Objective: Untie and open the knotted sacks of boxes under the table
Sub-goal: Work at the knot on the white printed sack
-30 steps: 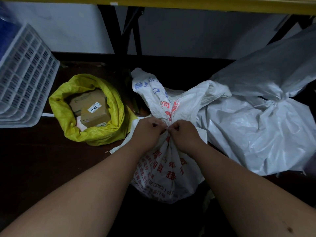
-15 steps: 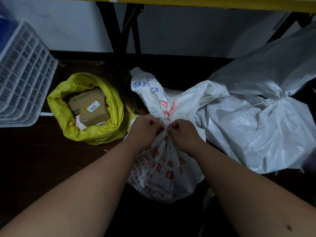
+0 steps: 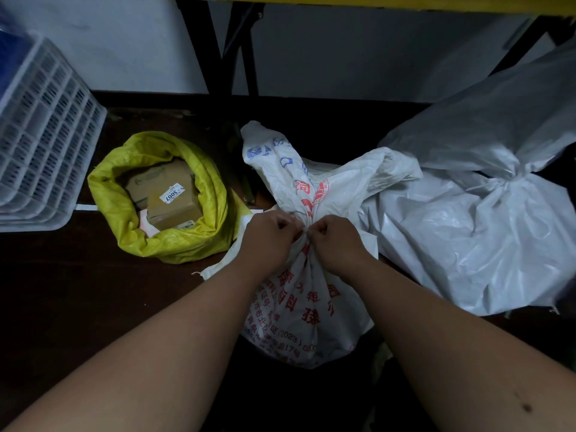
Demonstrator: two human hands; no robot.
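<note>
**Both hands at the knot of the printed sack**

Head view: the printed sack stood on the dark floor under the table, between the yellow sack and the grey sack. Its long axis ran from the camera toward the wall, its loose ends pointing away. The left hand and right hand, fingers curled, pinched its knot from either side. The yellow sack lay open, showing boxes. The grey sack was knotted. A white crate sat far left.
</note>
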